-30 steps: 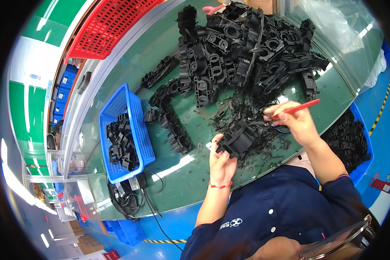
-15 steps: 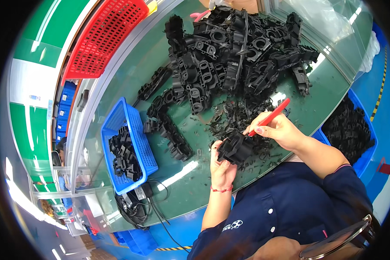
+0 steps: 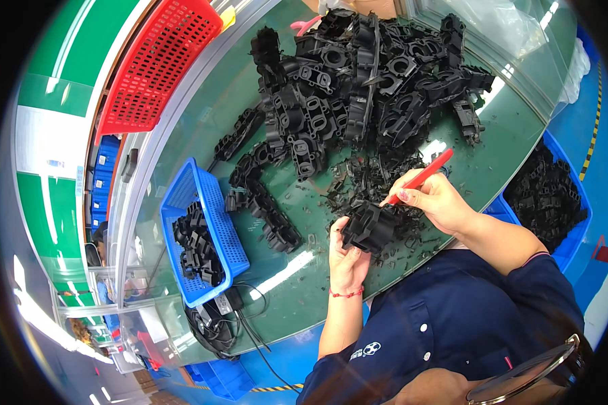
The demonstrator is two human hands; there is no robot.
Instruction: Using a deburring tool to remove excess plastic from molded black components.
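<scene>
My left hand [image 3: 348, 260] grips a black molded plastic part [image 3: 373, 229] from its left and lower side. In my right hand [image 3: 434, 201] is a slim red-handled tool [image 3: 422, 177], held like a pen. Its tip end points down at the part's upper edge; the tip is too small to make out. Black scraps and trimmings [image 3: 358, 177] lie on the green tabletop around the part. Beyond them rises a large heap of black plastic parts [image 3: 317, 111].
A blue basket [image 3: 231, 239] with small black parts stands left, with black cables [image 3: 213, 331] beside it. Another blue bin [image 3: 583, 233] of black pieces sits on the right. A red basket [image 3: 157, 67] is at the upper left. A row of black parts [image 3: 267, 209] lies between basket and heap.
My right hand and the red tool have shifted slightly, the tool's tip end moving left toward the part's upper edge. The left hand still grips the part. The whole view has shifted a little.
</scene>
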